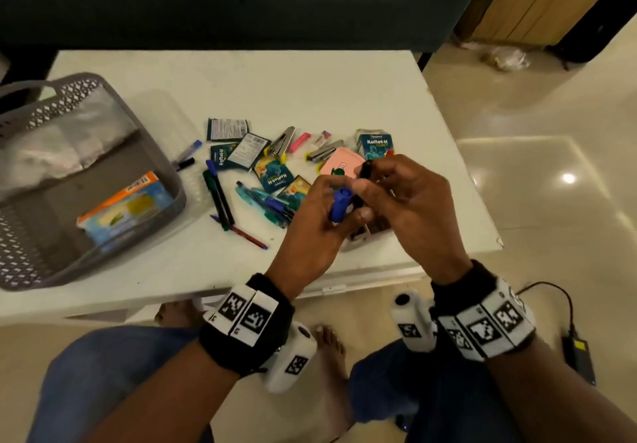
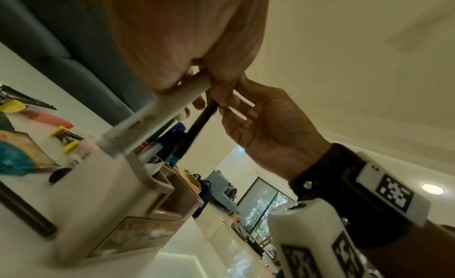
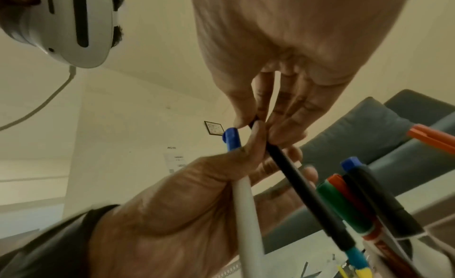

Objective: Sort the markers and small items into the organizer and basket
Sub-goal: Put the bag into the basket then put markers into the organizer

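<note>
My left hand [image 1: 331,210] grips a white marker with a blue cap [image 1: 340,204], held upright above the organizer [image 1: 360,236]. My right hand [image 1: 374,180] pinches the top of a black pen [image 1: 364,173]. In the right wrist view that black pen [image 3: 302,185] slants down beside the capped markers [image 3: 354,200] standing in the organizer, its teal end low among them. The left wrist view shows the white marker [image 2: 157,118] and the organizer [image 2: 98,194] below it. A grey basket [image 1: 162,153] stands at the table's left.
Loose pens [image 1: 220,198], sachets [image 1: 274,175], staplers [image 1: 284,141], a pink box [image 1: 339,163] and a small carton [image 1: 375,144] lie scattered mid-table. The basket holds a box [image 1: 127,208] and a plastic bag [image 1: 65,139]. A dark sofa [image 1: 241,1] stands behind the table.
</note>
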